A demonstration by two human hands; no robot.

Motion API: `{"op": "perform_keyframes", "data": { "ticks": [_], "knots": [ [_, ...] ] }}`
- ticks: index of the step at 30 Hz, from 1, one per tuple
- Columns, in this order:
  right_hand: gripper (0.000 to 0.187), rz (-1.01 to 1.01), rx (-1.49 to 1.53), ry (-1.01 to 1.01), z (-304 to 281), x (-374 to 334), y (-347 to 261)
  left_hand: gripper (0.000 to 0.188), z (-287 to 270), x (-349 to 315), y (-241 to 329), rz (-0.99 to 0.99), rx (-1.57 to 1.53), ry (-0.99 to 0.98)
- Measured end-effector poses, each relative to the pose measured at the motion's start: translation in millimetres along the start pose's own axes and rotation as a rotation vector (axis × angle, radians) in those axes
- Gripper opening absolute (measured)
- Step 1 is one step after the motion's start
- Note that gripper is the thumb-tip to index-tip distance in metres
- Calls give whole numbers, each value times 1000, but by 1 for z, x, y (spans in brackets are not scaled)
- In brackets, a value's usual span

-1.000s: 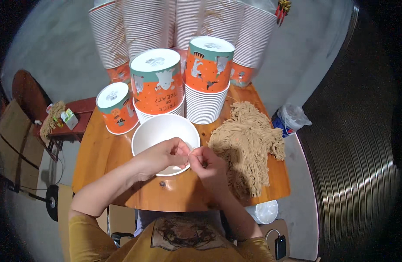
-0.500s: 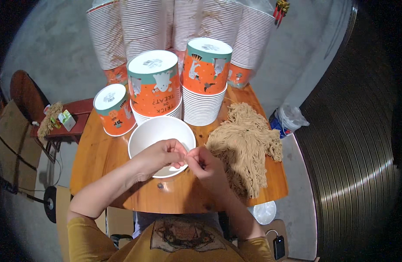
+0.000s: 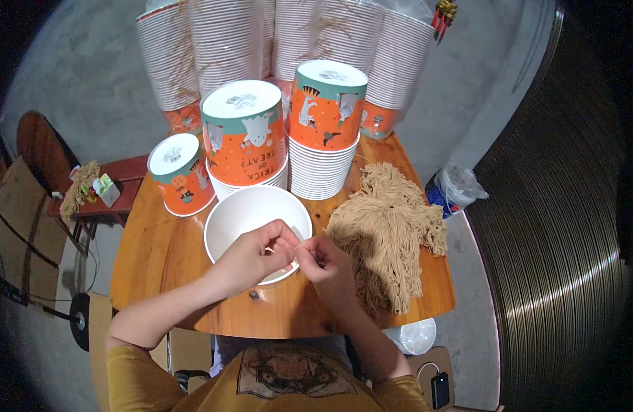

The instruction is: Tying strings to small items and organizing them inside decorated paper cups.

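My left hand [image 3: 261, 255] and my right hand [image 3: 325, 266] meet with their fingertips pinched, over the near right rim of an open white paper bucket [image 3: 244, 213]. A thin pale strand, which looks like string, shows faintly between the fingertips. My fingers hide most of it. Right of the hands lies a heap of tan cords [image 3: 385, 237], spread over the table. Behind the open bucket, two stacks of upside-down paper buckets stand: a left stack [image 3: 246, 147] and a right stack [image 3: 325, 127], orange with green bands. A smaller orange bucket [image 3: 182, 182] stands upside down at left.
Tall plastic-wrapped stacks of buckets [image 3: 223, 48] line the back of the wooden table [image 3: 151, 275]. A small dark bit [image 3: 254, 294] lies near its front edge. A blue pail [image 3: 450, 192] stands right of the table, a red bench [image 3: 131, 182] left. A ribbed shutter [image 3: 563, 275] is farther right.
Both hands have shifted slightly to the right, and the fingertips have drawn a little apart, with the strand showing between them. The buckets and cords keep their places.
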State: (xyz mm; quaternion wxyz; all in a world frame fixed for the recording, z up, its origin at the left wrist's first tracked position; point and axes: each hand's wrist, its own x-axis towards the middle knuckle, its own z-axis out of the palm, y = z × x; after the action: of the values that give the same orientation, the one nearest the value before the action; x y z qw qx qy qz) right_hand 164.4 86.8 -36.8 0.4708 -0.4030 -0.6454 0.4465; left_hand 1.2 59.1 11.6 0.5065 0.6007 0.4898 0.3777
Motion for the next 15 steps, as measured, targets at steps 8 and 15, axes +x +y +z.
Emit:
{"op": "perform_keyframes", "data": {
  "ticks": [8, 15],
  "knots": [
    [7, 212, 276, -145, -9, 4, 2, 14, -7, 10, -2, -112, -198, -98],
    [10, 266, 186, -423, -45, 9, -42, 11, -15, 19, -12, -238, -364, -123]
  ]
}}
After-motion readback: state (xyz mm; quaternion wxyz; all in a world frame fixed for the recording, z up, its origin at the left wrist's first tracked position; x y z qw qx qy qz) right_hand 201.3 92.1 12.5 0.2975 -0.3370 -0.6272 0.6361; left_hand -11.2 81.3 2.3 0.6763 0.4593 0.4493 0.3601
